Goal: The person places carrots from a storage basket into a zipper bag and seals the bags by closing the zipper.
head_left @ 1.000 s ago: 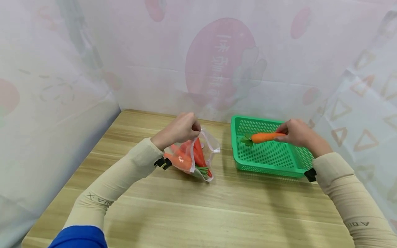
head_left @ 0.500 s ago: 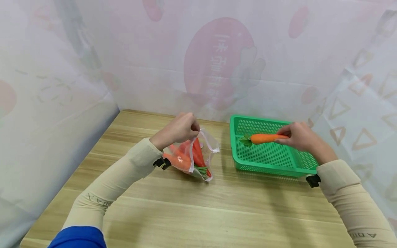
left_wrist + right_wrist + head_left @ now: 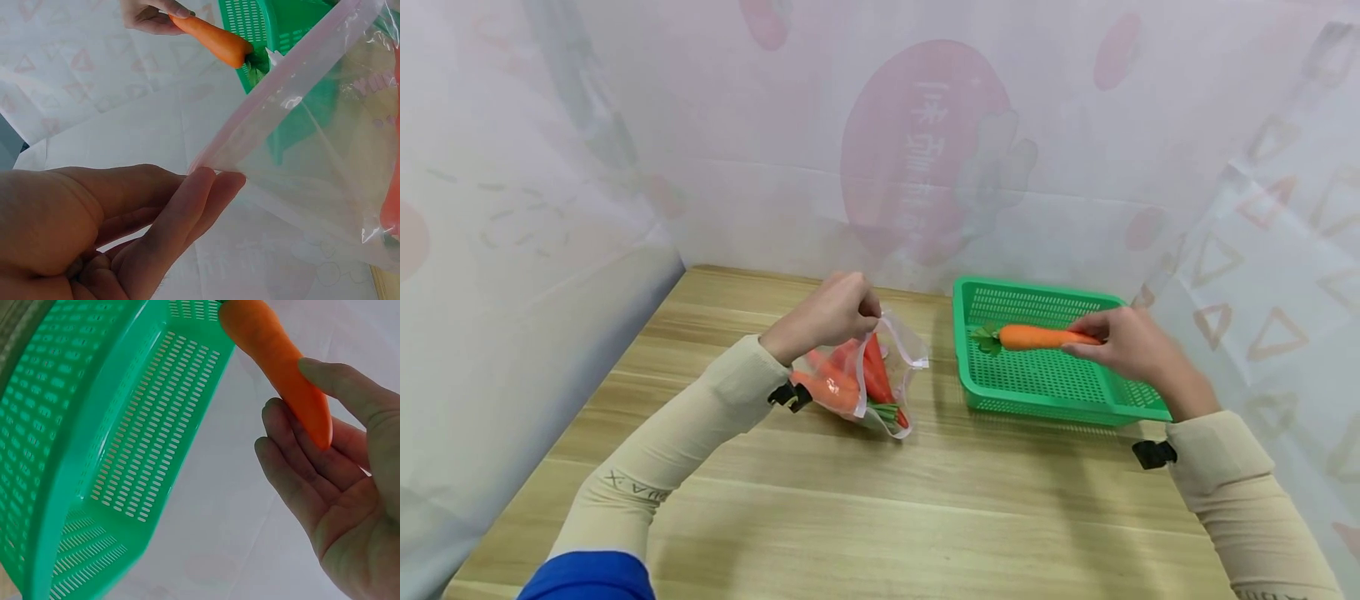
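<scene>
Two hands work over a wooden bench, each arm in a beige sleeve. On the left, the left hand pinches the rim of a clear zip bag between thumb and fingers, holding its mouth up and apart toward the right. The left wrist view shows the fingertips closed on the pink-edged seam of the plastic. Inside the bag lie several orange carrots, leaning against each other with their green tops low at the near side; the bag's bottom rests on the bench. Just to the right of the bag, apart from it, stands a green perforated basket, set near the back wall. Over the basket a single carrot lies nearly level, its leafy end pointing left toward the bag. The right hand holds that carrot by its tapered tip, thumb on top and fingers loosely curved beneath, as the right wrist view shows. Whether the carrot touches the basket floor cannot be told. Pale patterned sheets enclose the bench on three sides
</scene>
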